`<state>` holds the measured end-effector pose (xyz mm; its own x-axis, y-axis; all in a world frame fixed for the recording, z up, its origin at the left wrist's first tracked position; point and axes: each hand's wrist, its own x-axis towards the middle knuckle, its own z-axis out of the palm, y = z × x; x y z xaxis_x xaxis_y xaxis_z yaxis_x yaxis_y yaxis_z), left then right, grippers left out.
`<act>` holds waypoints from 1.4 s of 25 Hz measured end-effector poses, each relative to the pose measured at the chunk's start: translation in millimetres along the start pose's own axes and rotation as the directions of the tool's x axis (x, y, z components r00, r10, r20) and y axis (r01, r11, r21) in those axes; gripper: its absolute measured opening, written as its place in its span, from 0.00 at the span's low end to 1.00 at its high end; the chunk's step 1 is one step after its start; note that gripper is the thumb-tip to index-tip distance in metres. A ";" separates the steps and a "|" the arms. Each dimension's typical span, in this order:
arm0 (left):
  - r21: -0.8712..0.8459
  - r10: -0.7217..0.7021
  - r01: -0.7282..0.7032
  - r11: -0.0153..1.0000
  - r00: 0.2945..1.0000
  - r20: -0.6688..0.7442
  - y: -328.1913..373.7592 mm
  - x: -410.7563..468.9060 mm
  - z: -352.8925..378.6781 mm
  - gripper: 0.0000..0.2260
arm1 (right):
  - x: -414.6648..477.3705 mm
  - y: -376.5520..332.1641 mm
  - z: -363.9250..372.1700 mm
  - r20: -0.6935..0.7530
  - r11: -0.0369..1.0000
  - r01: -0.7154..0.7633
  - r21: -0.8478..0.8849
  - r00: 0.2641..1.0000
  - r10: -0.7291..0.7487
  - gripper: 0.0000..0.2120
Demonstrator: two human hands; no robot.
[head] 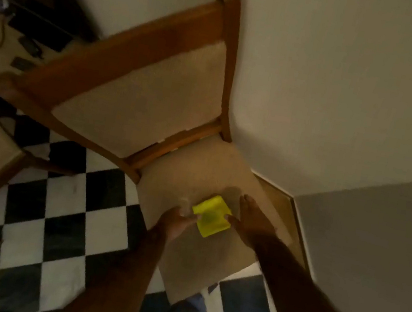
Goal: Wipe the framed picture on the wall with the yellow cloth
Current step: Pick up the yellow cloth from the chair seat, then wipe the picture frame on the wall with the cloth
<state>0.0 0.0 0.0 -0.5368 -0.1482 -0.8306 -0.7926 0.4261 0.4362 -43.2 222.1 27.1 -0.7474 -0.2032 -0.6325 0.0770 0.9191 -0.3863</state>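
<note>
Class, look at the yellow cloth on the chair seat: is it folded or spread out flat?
Folded. The cloth is a small, compact square on the seat, between the left hand and right hand.

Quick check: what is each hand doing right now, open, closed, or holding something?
Left hand: fingers at the edge of the yellow cloth on the chair seat; grip cannot be told.
Right hand: open, flat beside the cloth.

So that's one yellow cloth (212, 216), one wooden chair (156, 88) with a beige seat, and two hands: left hand (175, 221), right hand (254, 221). That's the count.
</note>
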 end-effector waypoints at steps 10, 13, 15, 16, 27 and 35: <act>-0.102 -0.079 0.061 0.993 0.979 -0.190 -41.9 48.2 80.6 0.16 | 108.0 -7.7 72.3 0.086 0.993 0.064 -0.096 0.995 -0.056 0.25; -0.264 -0.152 0.110 0.958 0.978 -0.142 -42.5 53.1 85.1 0.11 | 111.3 -8.9 69.1 0.063 0.995 0.022 -0.096 0.998 -0.016 0.25; -0.414 -0.149 0.091 0.906 0.983 -0.111 -40.2 46.6 78.9 0.07 | 103.1 -5.1 56.9 0.116 1.000 -0.002 -0.009 0.993 0.003 0.28; -0.463 -0.135 0.071 0.883 0.985 -0.106 -36.0 40.5 72.5 0.07 | 96.4 -3.3 47.3 0.143 0.998 -0.033 0.059 0.989 0.024 0.27; -0.474 0.320 -0.351 0.807 0.936 -0.148 96.0 -83.4 14.5 0.08 | -52.5 -7.6 -140.8 -0.019 0.935 -0.040 0.353 0.999 0.050 0.16; -0.460 0.603 -0.554 0.694 0.796 -0.048 207.7 -214.0 24.1 0.06 | -204.4 -7.4 -268.8 -0.299 0.892 0.049 0.450 0.949 0.099 0.15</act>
<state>-42.8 141.7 260.0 -0.9194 0.0957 -0.3814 -0.3858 -0.0326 0.9220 -68.4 347.5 339.6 -0.8992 -0.0007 -0.4376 0.3290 0.6580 -0.6773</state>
